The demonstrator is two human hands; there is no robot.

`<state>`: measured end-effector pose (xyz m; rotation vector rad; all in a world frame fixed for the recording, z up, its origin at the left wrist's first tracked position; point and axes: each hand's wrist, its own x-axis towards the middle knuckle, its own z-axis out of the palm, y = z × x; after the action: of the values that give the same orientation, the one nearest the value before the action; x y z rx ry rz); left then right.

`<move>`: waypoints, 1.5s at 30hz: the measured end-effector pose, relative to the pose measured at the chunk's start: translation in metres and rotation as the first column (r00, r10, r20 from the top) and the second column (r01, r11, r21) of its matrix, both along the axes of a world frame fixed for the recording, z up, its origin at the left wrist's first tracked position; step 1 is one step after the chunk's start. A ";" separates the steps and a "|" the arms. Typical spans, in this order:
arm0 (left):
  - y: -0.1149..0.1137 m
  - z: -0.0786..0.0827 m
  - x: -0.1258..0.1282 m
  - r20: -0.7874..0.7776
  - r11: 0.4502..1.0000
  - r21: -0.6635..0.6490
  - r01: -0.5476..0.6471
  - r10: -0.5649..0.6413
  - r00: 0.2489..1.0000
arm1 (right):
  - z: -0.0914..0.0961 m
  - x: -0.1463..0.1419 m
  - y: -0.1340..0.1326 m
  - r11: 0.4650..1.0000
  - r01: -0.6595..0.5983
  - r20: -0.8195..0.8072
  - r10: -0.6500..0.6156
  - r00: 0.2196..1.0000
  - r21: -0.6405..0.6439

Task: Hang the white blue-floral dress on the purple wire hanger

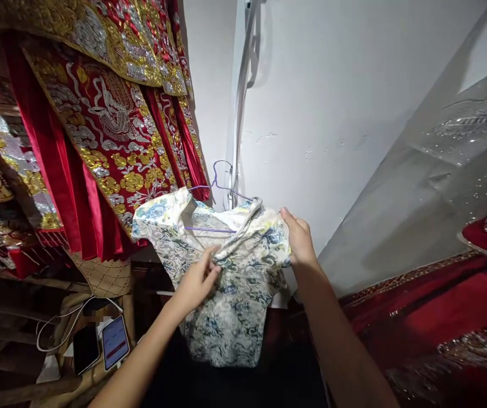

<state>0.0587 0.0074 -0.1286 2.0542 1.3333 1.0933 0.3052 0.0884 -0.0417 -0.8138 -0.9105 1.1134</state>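
A short-sleeved floral blouse (pixel 230 294) in white, blue and yellow hangs on a thin purple wire hanger (pixel 214 180) in front of me. The hanger's hook is beside a white upright rail on the wall, and I cannot tell whether it is hooked on. My left hand (pixel 199 280) pinches the neckline at the front with thumb and fingers. My right hand (pixel 299 237) grips the edge of the sleeve on the right, thumb on top. The lower part of the blouse falls into shadow.
Red and gold embroidered garments (pixel 116 113) hang at the left. Below them, two phones (pixel 115 343) and a white cable lie on a wooden stool (pixel 80 388). At the right stand a sheer grey sequined cloth (pixel 417 181) and red embroidered fabric (pixel 460 311). A white wall (pixel 324 85) rises behind.
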 end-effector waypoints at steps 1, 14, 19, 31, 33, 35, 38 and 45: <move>0.005 -0.009 0.007 -0.055 0.996 -0.078 0.032 -0.036 0.998 | -0.002 0.001 0.000 1.000 0.010 -0.018 -0.010 1.000 0.000; 0.000 -0.030 0.044 0.096 0.996 0.001 -0.086 0.086 0.992 | 0.002 0.035 0.039 0.967 0.172 0.125 -0.197 0.972 0.187; -0.019 -0.032 0.063 0.311 0.995 -0.103 0.007 0.025 0.950 | -0.011 0.053 0.028 0.980 0.155 0.096 -0.167 0.981 0.124; -0.046 -0.082 0.063 0.688 0.921 -0.380 0.080 0.224 0.690 | -0.157 0.025 -0.058 0.645 0.748 0.346 -0.745 0.570 0.157; -0.043 -0.082 0.062 0.706 0.921 -0.377 0.093 0.221 0.673 | -0.189 -0.006 -0.082 0.728 0.677 0.417 -0.653 0.632 0.112; -0.041 -0.081 0.065 0.721 0.922 -0.363 0.133 0.187 0.667 | -0.211 -0.038 -0.101 0.958 0.282 0.527 -0.266 0.807 0.051; -0.042 -0.076 0.077 0.731 0.923 -0.337 0.186 0.132 0.669 | -0.218 -0.073 -0.111 1.000 -0.008 0.530 0.011 0.848 -0.009; 0.004 -0.015 0.081 0.849 0.974 -0.195 0.114 0.109 0.517 | -0.216 -0.077 -0.077 0.998 -0.015 0.449 0.037 0.893 -0.054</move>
<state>0.1392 0.0113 -0.1435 1.0161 0.8390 1.5679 0.2287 0.0116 -0.2576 -1.1311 -1.2860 0.9875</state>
